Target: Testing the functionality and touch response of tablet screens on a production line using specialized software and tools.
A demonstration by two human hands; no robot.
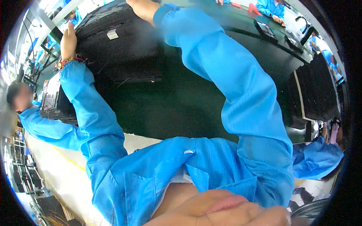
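Observation:
A large stack of thin black sheets or trays (124, 56) lies in front of me on the dark green table. Against the left end of this stack rests my left hand (68, 42), closed on its edge with the thumb upward and the other fingers mostly hidden. My right hand (144, 9) reaches to the far right corner of the stack; the top of the picture cuts off its fingers. A small pale label or paper piece (112, 34) sits on the stack. Both arms are stretched forward in blue sleeves.
Another black stack with a pale strip (316, 90) stands at the right of the table (173, 109). More stacked items (52, 96) are at the left, beside a person in blue (49, 126). Black trays (266, 31) lie at the far side, where other people work.

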